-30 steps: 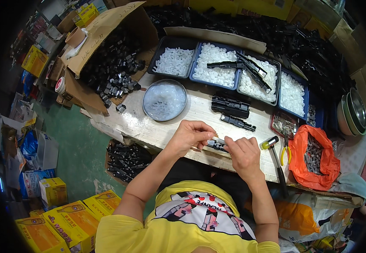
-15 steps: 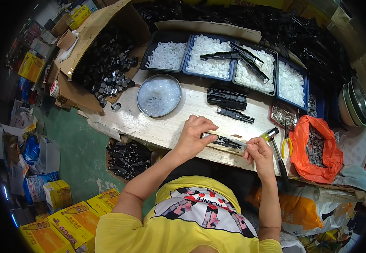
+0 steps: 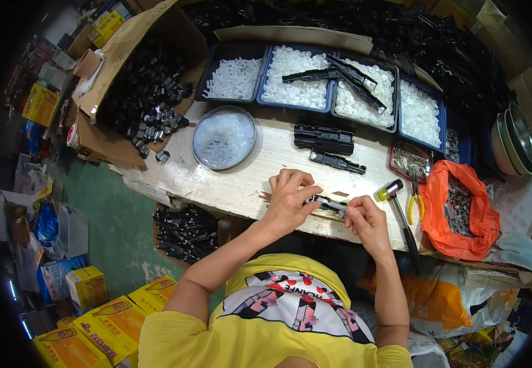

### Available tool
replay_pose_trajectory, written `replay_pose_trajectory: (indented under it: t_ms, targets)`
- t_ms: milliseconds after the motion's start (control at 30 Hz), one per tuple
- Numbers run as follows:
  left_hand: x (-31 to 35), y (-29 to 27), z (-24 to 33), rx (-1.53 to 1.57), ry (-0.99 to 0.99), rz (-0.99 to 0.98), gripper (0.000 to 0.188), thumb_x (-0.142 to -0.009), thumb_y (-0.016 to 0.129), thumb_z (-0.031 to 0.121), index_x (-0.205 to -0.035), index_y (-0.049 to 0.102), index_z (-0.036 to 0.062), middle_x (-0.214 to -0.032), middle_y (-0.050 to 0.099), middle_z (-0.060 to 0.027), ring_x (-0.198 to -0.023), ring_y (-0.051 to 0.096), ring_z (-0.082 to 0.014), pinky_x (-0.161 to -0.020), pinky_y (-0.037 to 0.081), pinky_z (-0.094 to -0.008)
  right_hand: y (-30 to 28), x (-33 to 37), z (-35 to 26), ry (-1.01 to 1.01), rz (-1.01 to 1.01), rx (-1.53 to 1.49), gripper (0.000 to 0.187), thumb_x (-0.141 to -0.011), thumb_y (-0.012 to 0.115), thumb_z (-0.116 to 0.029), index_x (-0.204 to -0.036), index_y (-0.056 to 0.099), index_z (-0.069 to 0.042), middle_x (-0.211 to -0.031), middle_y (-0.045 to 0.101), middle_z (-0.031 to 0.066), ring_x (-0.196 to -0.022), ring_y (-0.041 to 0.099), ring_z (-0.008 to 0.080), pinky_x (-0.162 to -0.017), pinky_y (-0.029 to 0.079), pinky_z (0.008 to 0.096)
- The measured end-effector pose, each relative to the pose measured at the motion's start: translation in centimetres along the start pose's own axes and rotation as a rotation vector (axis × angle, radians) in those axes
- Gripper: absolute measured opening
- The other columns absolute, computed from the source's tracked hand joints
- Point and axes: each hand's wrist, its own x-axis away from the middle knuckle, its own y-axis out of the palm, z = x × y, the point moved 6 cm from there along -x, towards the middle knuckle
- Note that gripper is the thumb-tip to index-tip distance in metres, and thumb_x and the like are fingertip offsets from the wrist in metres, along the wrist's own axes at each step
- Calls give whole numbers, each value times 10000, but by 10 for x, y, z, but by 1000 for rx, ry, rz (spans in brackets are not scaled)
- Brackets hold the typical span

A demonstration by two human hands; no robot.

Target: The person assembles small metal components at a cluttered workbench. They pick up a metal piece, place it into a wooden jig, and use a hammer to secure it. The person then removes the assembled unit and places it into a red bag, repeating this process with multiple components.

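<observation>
A narrow black plastic assembly [image 3: 324, 203] lies near the front edge of the bench. My left hand [image 3: 290, 199] grips its left end between thumb and fingers. At the other end my right hand [image 3: 367, 222] is closed in a pinch on a small grey part [image 3: 339, 207] lying along the top of the assembly. My fingertips hide most of that part. Just beyond, another slim black assembly [image 3: 337, 162] and a few wider black plastic pieces [image 3: 324, 139] rest on the bench. A hammer with a yellow-green head [image 3: 388, 190] lies right of my right hand.
Trays of white plastic parts [image 3: 296, 105] line the back, with black assemblies [image 3: 358, 83] laid across two. A round dish [image 3: 224, 162] stands left. Yellow-handled pliers [image 3: 415, 208], a pin tray [image 3: 410, 164] and an orange bag of grey parts [image 3: 443, 239] sit right. Black parts fill a carton [image 3: 137, 30].
My right hand has moved slightly left, closer to my left hand, bringing the grey part further along the black assembly. My left hand stays on the assembly. The view has shifted a little.
</observation>
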Motion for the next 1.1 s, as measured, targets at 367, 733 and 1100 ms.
replay_pose_trajectory:
  t_ms: [367, 733, 1100]
  targets:
    - [4, 1, 0, 21, 64, 40, 165, -627, 733, 101, -779, 674, 126, -868, 562, 24, -906, 463, -183, -779, 280, -341, 1, -7, 0, 61, 2, 64, 102, -859, 568, -79, -829, 507, -4, -564, 517, 20, -508, 446, 71, -479, 359, 226]
    - [2, 1, 3, 12, 119, 41, 105, -629, 723, 92, -706, 668, 135, -830, 561, 32, -873, 468, -173, -770, 269, -341, -7, -22, 8, 127, -40, 282, 157, -824, 618, -88, -760, 483, -38, -509, 470, -14, -446, 408, 51, -429, 317, 221]
    - [4, 2, 3, 5, 130, 59, 99, -653, 704, 95, -727, 642, 117, -850, 554, 16, -873, 471, -180, -779, 271, -346, 18, -66, -56, -601, 205, 1122, 185, -703, 659, -140, -861, 593, -71, -875, 531, 60, -861, 477, 244, -742, 333, 388]
